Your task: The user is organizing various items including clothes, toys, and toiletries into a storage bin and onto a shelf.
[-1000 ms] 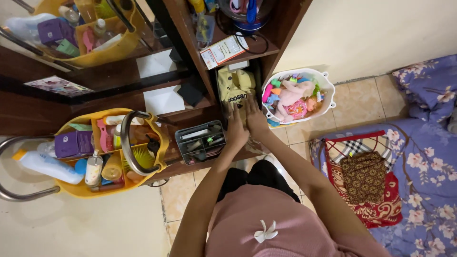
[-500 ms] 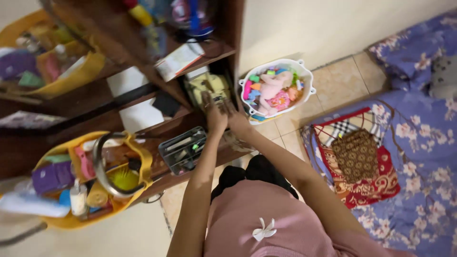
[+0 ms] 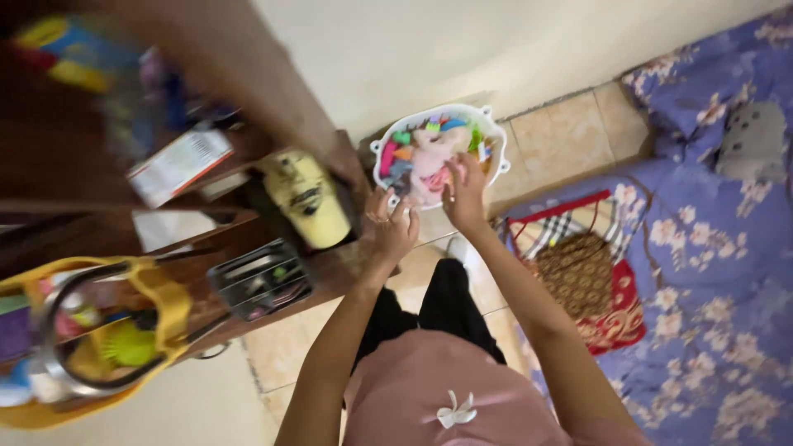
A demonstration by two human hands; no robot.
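A white plastic basket (image 3: 497,142) full of colourful toys stands on the tiled floor by the wall. My left hand (image 3: 393,233), wearing a ring, hovers with fingers apart just below the basket's near left rim, over the corner of a dark wooden shelf unit (image 3: 343,268). Fingers bent, my right hand (image 3: 465,195) reaches over the near rim onto a pink toy (image 3: 429,161); blur hides whether it grips anything. My pink top and black trousers fill the bottom of the view.
On the shelf sit a yellow bag (image 3: 310,202), a black tray of small items (image 3: 260,279) and a yellow basket (image 3: 169,310) of bottles. A red checked cloth (image 3: 591,277) and blue floral bedding (image 3: 710,264) with a grey cushion (image 3: 752,140) lie at right.
Both hands have moved away from the shelf, right and toward the toy basket. The view has swung right, so the shelves slid left.
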